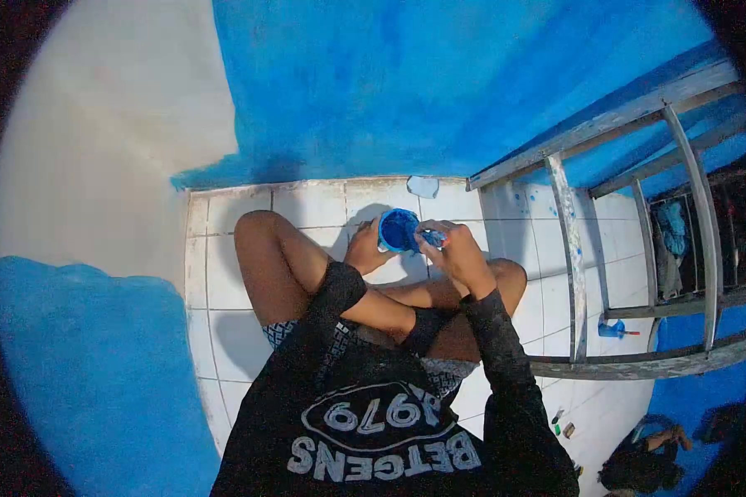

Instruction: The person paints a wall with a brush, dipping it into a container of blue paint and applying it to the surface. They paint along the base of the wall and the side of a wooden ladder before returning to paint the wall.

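My left hand (366, 249) is wrapped around the side of a small tub of blue paint (399, 230), held upright in front of my crossed legs. Between the fingers of my right hand (460, 255) is a paintbrush (432, 238), its paint-covered end at the tub's right rim. A bit of red shows on the brush beside my fingers. Blue paint coats the inside of the tub and its rim.
A pale blue flat piece (423, 186) lies by the wall base. The wall (365, 91) ahead is blue, with bare white at left. A paint-spotted ladder (569, 257) stands at right. Beyond it are a blue object (612, 329) and a dark heap (642, 464).
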Tool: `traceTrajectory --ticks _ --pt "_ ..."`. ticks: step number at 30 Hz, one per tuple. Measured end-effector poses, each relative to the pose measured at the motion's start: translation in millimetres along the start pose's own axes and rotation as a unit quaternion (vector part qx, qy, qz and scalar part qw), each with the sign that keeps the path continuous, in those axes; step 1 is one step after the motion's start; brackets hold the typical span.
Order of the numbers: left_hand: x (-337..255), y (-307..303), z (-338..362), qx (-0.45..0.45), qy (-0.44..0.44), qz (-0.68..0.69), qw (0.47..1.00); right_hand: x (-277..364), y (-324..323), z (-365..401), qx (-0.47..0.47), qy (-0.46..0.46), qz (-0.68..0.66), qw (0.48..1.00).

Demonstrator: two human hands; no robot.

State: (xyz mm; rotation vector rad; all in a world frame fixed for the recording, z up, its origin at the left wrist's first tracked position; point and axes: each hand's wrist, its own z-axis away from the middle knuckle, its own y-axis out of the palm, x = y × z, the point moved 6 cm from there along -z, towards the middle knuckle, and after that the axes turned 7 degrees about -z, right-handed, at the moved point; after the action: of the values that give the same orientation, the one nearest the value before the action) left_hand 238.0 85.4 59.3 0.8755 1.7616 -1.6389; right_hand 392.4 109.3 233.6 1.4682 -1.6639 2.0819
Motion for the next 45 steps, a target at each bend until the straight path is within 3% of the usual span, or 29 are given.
traceTrajectory --ticks 3,5,12,15,19,21,24,26,28,30,34,36,38,40,41,45 --pt "-2.0 -4.3 -2.2 -0.018 0.002 -0.004 1.000 -0.4 -2.1 -9.9 -0.006 -0.025 -0.007 1.000" --pt "2.2 -3.3 -3.0 -0.006 -0.007 0.049 0.999 4.7 -10.2 -10.9 -0.056 -0.015 -0.085 0.995" --pt "7.8 -0.3 -3.0 -0.027 -0.002 0.020 0.999 3.6 -11.1 -9.1 -0.099 -0.026 -0.054 0.993" --pt "4.6 0.2 -4.3 -0.020 0.008 0.033 0.999 1.1 -0.8 -7.9 -0.033 -0.018 -0.036 0.999" --pt "-1.4 -5.5 -1.6 -0.026 0.002 0.014 1.000 2.3 2.1 -6.4 -0.018 -0.036 -0.011 0.999" --pt "-0.7 -3.5 -1.9 -0.027 0.003 0.001 1.000 1.8 3.1 -8.2 -0.002 -0.001 0.022 1.000" --pt "0.6 -5.9 -1.9 -0.032 -0.009 -0.021 0.999 1.5 3.2 -13.0 0.006 -0.017 -0.029 0.999" --pt "-3.7 -8.3 -1.8 0.016 -0.047 -0.024 0.998 0.5 2.2 -16.1 0.001 -0.022 -0.015 1.000" --pt "4.1 -3.9 -4.4 0.024 -0.029 0.026 0.999 3.1 1.2 -17.7 -0.003 -0.027 -0.001 1.000" --pt "8.3 3.2 -6.1 0.033 -0.011 0.077 0.996 7.5 -10.1 -15.3 -0.088 -0.039 -0.036 0.995" --pt "24.6 17.0 -8.5 0.006 -0.017 0.073 0.997 -1.2 -7.1 -15.3 -0.085 -0.022 -0.056 0.995" --pt "18.6 11.4 -8.7 -0.007 0.010 0.073 0.997 -0.9 -8.0 -12.7 -0.135 -0.086 -0.034 0.987" --pt "-10.3 -12.5 -5.5 -0.021 0.033 0.063 0.997 0.5 -9.6 -10.3 -0.133 -0.055 -0.044 0.989" --pt "-1.3 -5.0 -3.7 -0.012 0.021 0.076 0.997 -6.4 -3.2 -8.8 -0.108 0.020 -0.102 0.989" --pt "-1.6 -5.1 -4.2 -0.014 0.020 0.065 0.998 3.4 -6.9 -6.9 -0.159 -0.068 -0.081 0.982" --pt "4.3 -0.5 -4.5 -0.032 0.022 0.045 0.998 -6.0 0.8 0.1 -0.205 -0.071 -0.119 0.969"
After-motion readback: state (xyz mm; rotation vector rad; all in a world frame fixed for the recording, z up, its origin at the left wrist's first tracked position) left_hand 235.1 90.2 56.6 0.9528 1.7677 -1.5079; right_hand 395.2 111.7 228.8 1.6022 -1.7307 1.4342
